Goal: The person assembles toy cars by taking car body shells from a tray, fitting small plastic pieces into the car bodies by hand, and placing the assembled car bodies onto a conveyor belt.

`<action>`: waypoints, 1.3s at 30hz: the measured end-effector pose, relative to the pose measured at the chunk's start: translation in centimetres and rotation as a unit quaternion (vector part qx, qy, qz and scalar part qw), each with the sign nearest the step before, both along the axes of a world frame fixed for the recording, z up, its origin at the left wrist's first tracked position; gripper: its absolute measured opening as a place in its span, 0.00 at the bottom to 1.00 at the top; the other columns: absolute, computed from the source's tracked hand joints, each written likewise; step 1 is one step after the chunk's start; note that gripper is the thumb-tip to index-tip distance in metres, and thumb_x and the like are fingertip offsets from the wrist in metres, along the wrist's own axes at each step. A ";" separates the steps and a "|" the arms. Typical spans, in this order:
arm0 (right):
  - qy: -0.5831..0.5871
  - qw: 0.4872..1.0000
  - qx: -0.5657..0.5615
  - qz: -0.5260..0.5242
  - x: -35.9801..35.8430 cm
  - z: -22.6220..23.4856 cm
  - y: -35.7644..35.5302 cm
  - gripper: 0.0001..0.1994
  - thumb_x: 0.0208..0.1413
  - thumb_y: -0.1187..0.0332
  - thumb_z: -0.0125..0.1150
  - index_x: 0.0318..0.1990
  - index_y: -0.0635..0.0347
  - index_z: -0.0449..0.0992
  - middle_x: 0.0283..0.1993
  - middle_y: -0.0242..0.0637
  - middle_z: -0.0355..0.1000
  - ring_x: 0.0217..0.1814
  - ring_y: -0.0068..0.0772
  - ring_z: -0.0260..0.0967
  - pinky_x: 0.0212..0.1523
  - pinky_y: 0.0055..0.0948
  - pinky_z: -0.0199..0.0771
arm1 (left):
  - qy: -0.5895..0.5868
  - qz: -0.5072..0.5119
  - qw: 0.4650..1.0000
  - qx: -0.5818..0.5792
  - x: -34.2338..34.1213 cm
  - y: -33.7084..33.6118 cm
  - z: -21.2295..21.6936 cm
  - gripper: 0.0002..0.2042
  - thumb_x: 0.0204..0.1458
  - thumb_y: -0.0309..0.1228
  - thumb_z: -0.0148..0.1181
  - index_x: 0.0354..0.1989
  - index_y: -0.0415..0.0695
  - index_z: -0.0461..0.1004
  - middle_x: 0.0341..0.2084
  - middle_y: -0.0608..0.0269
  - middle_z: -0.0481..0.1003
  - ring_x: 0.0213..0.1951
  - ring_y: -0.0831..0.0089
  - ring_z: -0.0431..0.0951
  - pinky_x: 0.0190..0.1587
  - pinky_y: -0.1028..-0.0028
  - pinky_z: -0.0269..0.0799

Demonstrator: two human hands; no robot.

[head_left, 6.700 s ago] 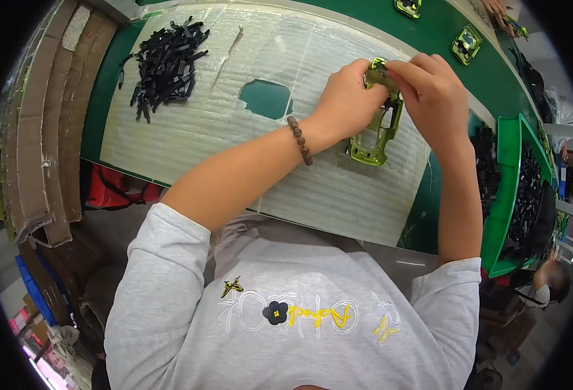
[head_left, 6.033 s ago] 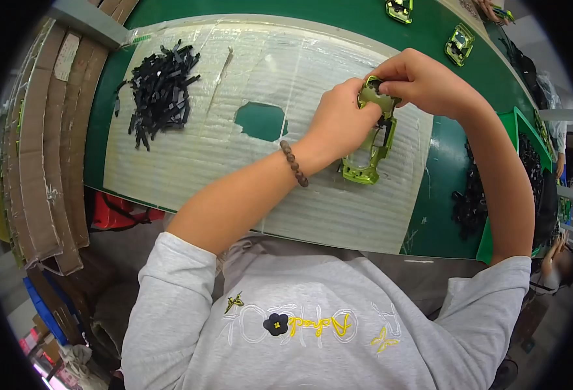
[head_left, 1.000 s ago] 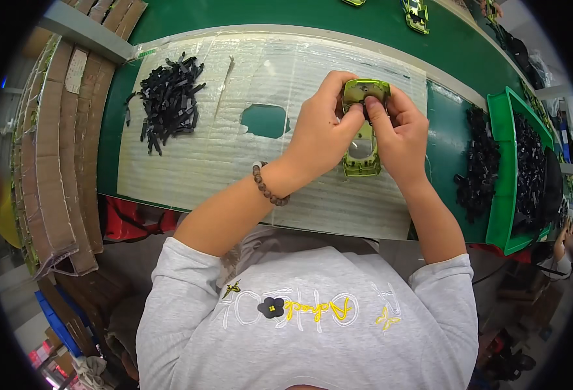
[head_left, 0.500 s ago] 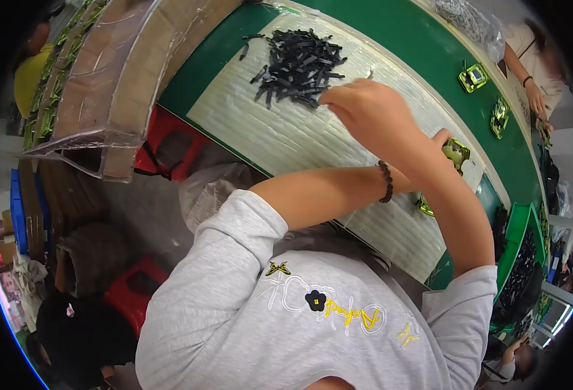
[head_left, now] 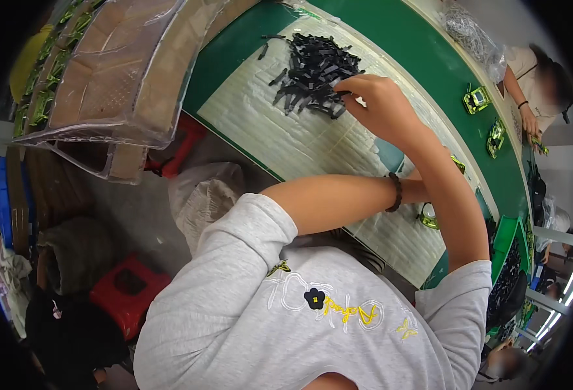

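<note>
My right hand (head_left: 381, 107) is at the near edge of a heap of small black strips (head_left: 322, 65), its thumb and fingertips pinched on a black strip (head_left: 344, 93). My left forearm, with a dark bead bracelet, crosses under my right forearm. Of my left hand (head_left: 418, 190) only the part by the wrist shows; the right forearm hides its fingers. A bright green toy car part (head_left: 457, 164) peeks out just beyond the right forearm, near that hidden hand. Another green toy car part (head_left: 429, 216) lies on the pale mat (head_left: 254, 110) below the left wrist.
Two green toy cars (head_left: 476, 99) (head_left: 495, 138) sit on the green tabletop (head_left: 416, 45) along the far right. Across the table, a person handles a green part. A plastic-wrapped cardboard divider tray (head_left: 111, 84) stands at left. A green bin (head_left: 509, 244) with black pieces is at right.
My right fingers have pinched a black strip at the heap's edge. The view has shifted slightly. The green part near my left hand is now mostly hidden behind my right forearm.
</note>
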State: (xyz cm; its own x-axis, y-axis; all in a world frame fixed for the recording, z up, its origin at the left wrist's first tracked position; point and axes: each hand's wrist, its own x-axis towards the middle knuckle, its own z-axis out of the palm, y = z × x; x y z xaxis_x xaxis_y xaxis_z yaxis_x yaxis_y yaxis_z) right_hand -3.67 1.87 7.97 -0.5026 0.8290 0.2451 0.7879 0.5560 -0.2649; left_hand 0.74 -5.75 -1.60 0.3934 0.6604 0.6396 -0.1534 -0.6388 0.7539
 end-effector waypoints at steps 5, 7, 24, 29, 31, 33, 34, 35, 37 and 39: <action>0.196 0.974 -0.005 -0.111 6.1 2.4 -6.5 0.08 0.46 0.80 0.58 0.36 0.64 0.76 0.35 0.35 0.72 0.34 0.29 0.71 0.33 0.23 0.70 | -0.029 0.058 0.991 0.114 1.0 0.5 -0.7 0.20 0.47 0.30 0.56 0.48 0.41 0.60 0.38 0.50 0.71 0.44 0.60 0.72 0.45 0.66 0.67; 0.415 0.881 -0.082 -0.211 10.4 2.2 -10.8 0.08 0.49 0.80 0.57 0.39 0.65 0.74 0.32 0.32 0.71 0.33 0.18 0.69 0.32 0.16 0.67 | -0.035 -0.114 0.979 -0.165 1.1 0.4 -0.3 0.20 0.42 0.27 0.57 0.45 0.39 0.60 0.32 0.47 0.72 0.37 0.52 0.74 0.40 0.62 0.69; 0.011 0.919 0.047 -0.392 20.1 -1.9 -20.3 0.05 0.44 0.76 0.62 0.31 0.62 0.77 0.30 0.37 0.72 0.34 0.38 0.67 0.33 0.31 0.68 | 0.086 -0.202 0.901 -0.374 -0.1 0.4 2.9 0.14 0.46 0.19 0.50 0.43 0.38 0.63 0.35 0.61 0.70 0.36 0.75 0.73 0.40 0.74 0.72; 0.160 0.918 0.055 -0.360 15.9 0.7 -16.1 0.03 0.43 0.75 0.60 0.27 0.60 0.77 0.29 0.38 0.71 0.38 0.41 0.67 0.38 0.35 0.68 | 0.073 -0.153 0.923 -0.346 -0.4 0.1 2.7 0.13 0.42 0.24 0.55 0.38 0.37 0.65 0.28 0.55 0.74 0.32 0.67 0.76 0.34 0.70 0.71; 0.155 0.931 0.088 -0.318 15.1 0.5 -14.8 0.02 0.43 0.75 0.59 0.27 0.60 0.77 0.29 0.37 0.71 0.37 0.41 0.67 0.38 0.35 0.68 | 0.076 -0.148 0.928 -0.334 -0.4 0.1 2.9 0.13 0.42 0.25 0.55 0.38 0.37 0.65 0.28 0.54 0.74 0.32 0.65 0.76 0.34 0.69 0.71; 0.073 0.941 0.170 -0.285 14.8 -0.3 -13.9 0.02 0.44 0.75 0.59 0.26 0.60 0.77 0.28 0.38 0.71 0.36 0.42 0.67 0.37 0.36 0.68 | 0.101 -0.145 0.928 -0.327 -0.5 0.0 3.1 0.14 0.42 0.27 0.56 0.38 0.38 0.65 0.28 0.51 0.74 0.33 0.61 0.77 0.34 0.67 0.71; 0.065 0.941 0.170 -0.285 15.0 -0.7 -13.6 0.02 0.43 0.75 0.58 0.25 0.61 0.77 0.27 0.38 0.71 0.35 0.42 0.67 0.37 0.36 0.69 | 0.098 -0.144 0.929 -0.328 -0.4 0.0 3.3 0.14 0.42 0.27 0.56 0.38 0.38 0.65 0.28 0.51 0.74 0.33 0.61 0.77 0.34 0.67 0.71; 0.063 0.942 0.169 -0.283 15.2 -0.7 -13.6 0.02 0.43 0.75 0.58 0.25 0.61 0.77 0.27 0.38 0.71 0.35 0.42 0.67 0.37 0.36 0.69 | 0.107 -0.143 0.932 -0.317 -0.3 0.0 3.5 0.14 0.43 0.27 0.57 0.38 0.38 0.65 0.29 0.50 0.75 0.33 0.59 0.77 0.34 0.67 0.71; 0.059 0.939 0.158 -0.299 15.2 -1.0 -13.5 0.03 0.43 0.74 0.57 0.25 0.61 0.77 0.28 0.38 0.71 0.35 0.43 0.67 0.36 0.37 0.69 | 0.118 -0.135 0.934 -0.309 -0.7 0.1 3.9 0.14 0.43 0.28 0.57 0.38 0.38 0.65 0.29 0.49 0.75 0.33 0.58 0.77 0.34 0.66 0.71; 0.063 0.938 0.157 -0.302 15.1 -1.1 -13.4 0.02 0.43 0.75 0.57 0.24 0.61 0.77 0.28 0.39 0.71 0.34 0.44 0.67 0.36 0.37 0.69 | 0.161 -0.136 0.927 -0.310 -1.0 0.1 4.5 0.14 0.43 0.25 0.56 0.40 0.38 0.66 0.30 0.59 0.72 0.34 0.73 0.73 0.36 0.73 0.70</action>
State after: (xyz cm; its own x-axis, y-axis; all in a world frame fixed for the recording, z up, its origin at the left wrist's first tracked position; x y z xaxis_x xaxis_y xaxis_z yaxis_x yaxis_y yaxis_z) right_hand 11.43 -11.57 6.88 0.0853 0.8305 0.5504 0.9579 0.0836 -0.2746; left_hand -0.22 -5.68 2.85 0.7035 0.7106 -0.0091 0.0511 -0.0378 0.9980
